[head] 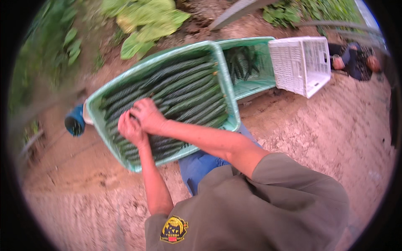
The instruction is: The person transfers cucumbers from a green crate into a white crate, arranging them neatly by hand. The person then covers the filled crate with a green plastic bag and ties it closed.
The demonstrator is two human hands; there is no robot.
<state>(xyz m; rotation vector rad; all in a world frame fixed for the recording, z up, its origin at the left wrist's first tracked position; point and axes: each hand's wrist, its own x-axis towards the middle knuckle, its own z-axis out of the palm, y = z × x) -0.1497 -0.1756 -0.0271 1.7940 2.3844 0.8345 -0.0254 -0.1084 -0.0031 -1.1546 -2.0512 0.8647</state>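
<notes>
A green plastic crate (233,103) lined with thin film lies tilted before me, against my legs. Rows of long dark green cucumbers (185,83) fill it, laid side by side. Over the near left part of these rows, my left hand (132,129) and my right hand (149,115) are close together and touching. Their fingers are curled downward over the cucumbers. Whether either hand grips one is hidden by the fingers and blur.
Behind stands a second green crate (265,75) with a few loose cucumbers (241,62), beside a white plastic crate (287,64). A blue bucket (74,120) stands left. Large leaves (147,18) and a slanting post (238,12) border the far side. A person (355,61) appears far right.
</notes>
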